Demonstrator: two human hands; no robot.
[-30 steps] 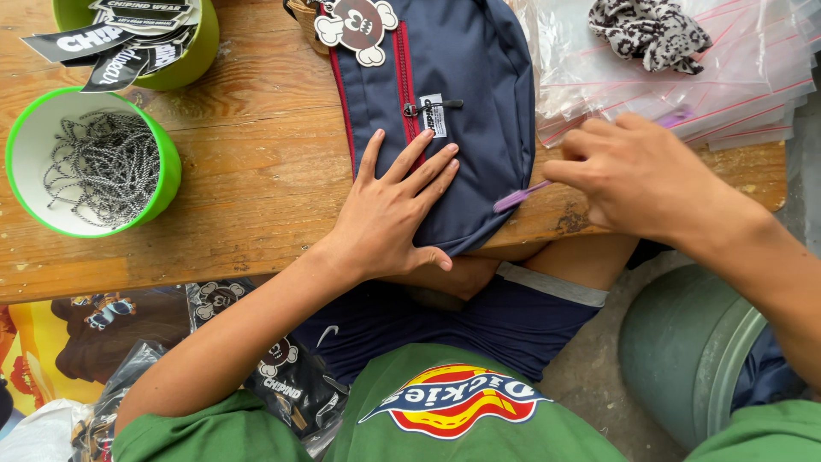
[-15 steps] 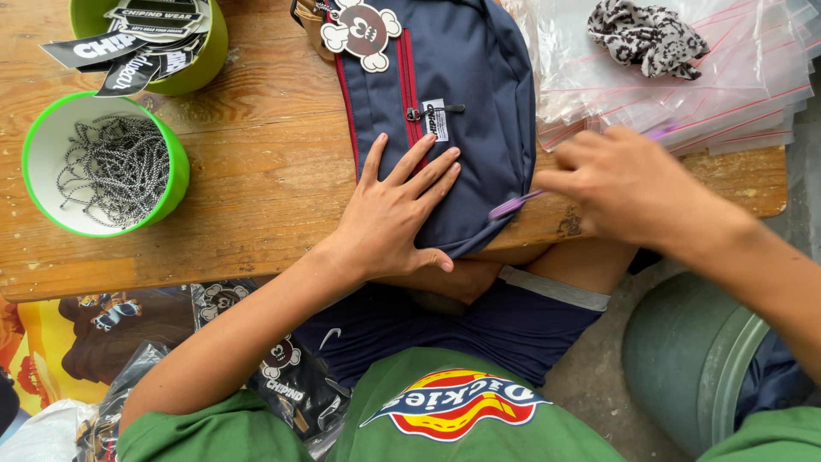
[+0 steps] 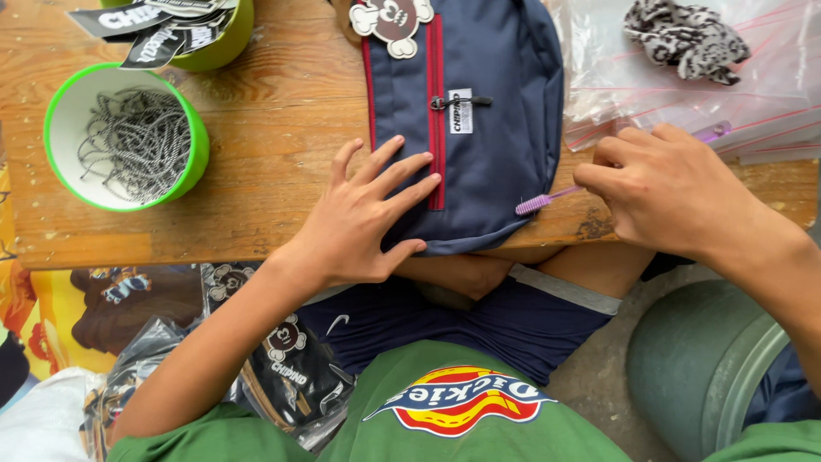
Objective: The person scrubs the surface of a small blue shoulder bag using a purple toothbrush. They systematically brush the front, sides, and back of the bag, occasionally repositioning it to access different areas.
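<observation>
Navy-blue fabric pouch bag (image 3: 479, 128) with red zip trim lies flat at the near edge of the worn wooden table (image 3: 274, 171), its zip closed and a cartoon-figure charm (image 3: 393, 19) at its top end. The bag is not yet inside one of the clear zip-seal plastic bags (image 3: 684, 94) stacked just to its right, so packing appears still to be done. Left hand (image 3: 363, 218) rests open, fingers spread, pressing flat on the pouch's lower left. Right hand (image 3: 676, 192) is curled, fingers together, pinched on a thin purple brush-tipped tool (image 3: 547, 198) touching the pouch edge. A green round tub of grey cords (image 3: 128, 137) stands well apart, left.
</observation>
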